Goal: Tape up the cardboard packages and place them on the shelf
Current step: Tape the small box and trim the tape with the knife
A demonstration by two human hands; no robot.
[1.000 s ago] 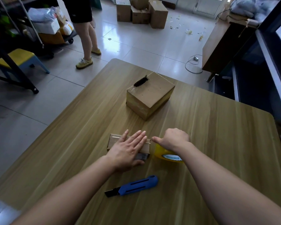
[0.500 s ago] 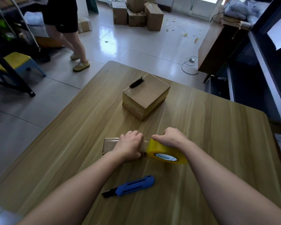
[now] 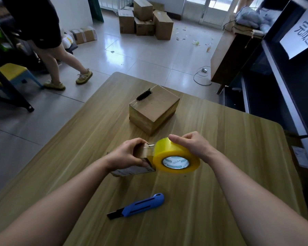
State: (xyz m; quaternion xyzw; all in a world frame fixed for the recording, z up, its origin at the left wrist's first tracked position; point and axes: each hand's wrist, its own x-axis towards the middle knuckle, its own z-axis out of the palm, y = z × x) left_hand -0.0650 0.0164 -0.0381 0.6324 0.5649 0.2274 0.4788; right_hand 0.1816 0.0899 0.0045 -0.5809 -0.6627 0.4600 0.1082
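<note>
Cardboard comes first: the small cardboard package (image 3: 143, 154) is tipped up at a slant near the middle of the wooden table (image 3: 238, 157), and I cannot tell whether its lower edge touches the top. Your left hand (image 3: 125, 155) grips its upper end, fingers curled over the far side. Your right hand (image 3: 192, 145) grasps the yellow tape roll (image 3: 169, 153) from above, thumb along the rim. The roll is pressed against the package's right end, and a short clear strip runs from roll to package. Nearer you lies a blue utility knife (image 3: 142, 204), blade end pointing left, apart from both hands. Beyond your hands sits a larger cardboard box (image 3: 156, 110) with a small black object (image 3: 144, 95) on its far left edge. Past the table a stack of cardboard boxes (image 3: 144, 22) stands on the floor, and another person's legs (image 3: 60, 64) show at the left. A dark shelf (image 3: 281, 82) runs along your right
</note>
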